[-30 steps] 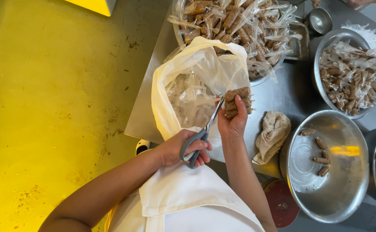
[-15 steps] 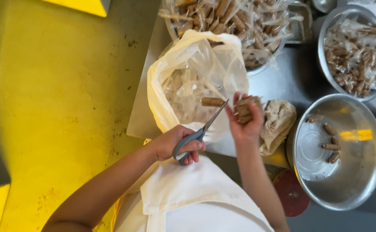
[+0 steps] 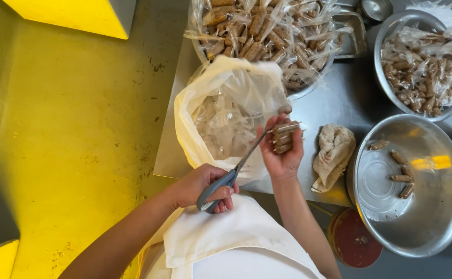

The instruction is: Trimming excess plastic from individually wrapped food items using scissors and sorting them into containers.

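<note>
1. A cutting step was judged to be in hand: the scissors [image 3: 236, 170] were gripped by their grey handles in the left hand [image 3: 205, 186], fingers closed through the loops, with the blades reaching up to the packet.
2. A small clear-wrapped packet of brown rolls [image 3: 283, 138] was held clamped in the right hand [image 3: 283, 152], just beside the open plastic bag [image 3: 226, 111] full of empty wrappers.
3. The next move was judged to call for a clean snip at the wrapper's end – blades kept clear of the fingers – so that the rolls could be tipped into the steel bowl [image 3: 432, 227], where a few already lay.
4. Compared with half a second earlier, the packet was seen raised slightly – closer to the bag's mouth – and the loose roll at the blade tip was no longer seen.
</note>
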